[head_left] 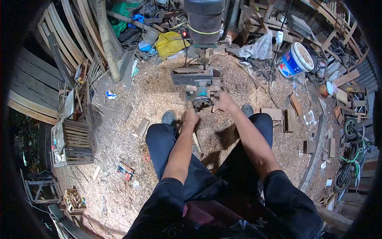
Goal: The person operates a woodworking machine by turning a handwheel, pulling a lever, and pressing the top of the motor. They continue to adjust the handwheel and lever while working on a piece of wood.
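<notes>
A drill-press-like machine [203, 24] with a dark motor housing stands at the top centre. Below its bit lies a dark wood block [192, 76] on the machine's table. A green vise or clamp [202, 91] with a round dark handwheel [201, 102] projects toward me. My left hand [191, 115] is closed at the wheel's lower left side. Beside the wheel's right edge, my right hand [224, 102] has its fingers curled in. What either hand grips is too small to make out.
Wood shavings cover the floor [119, 139]. A paint bucket [295, 59] and a hanging cable are at the upper right. Wood offcuts [289, 120] lie right of my knees, a slatted crate [75, 142] stands left, and a yellow sack [170, 44] lies behind.
</notes>
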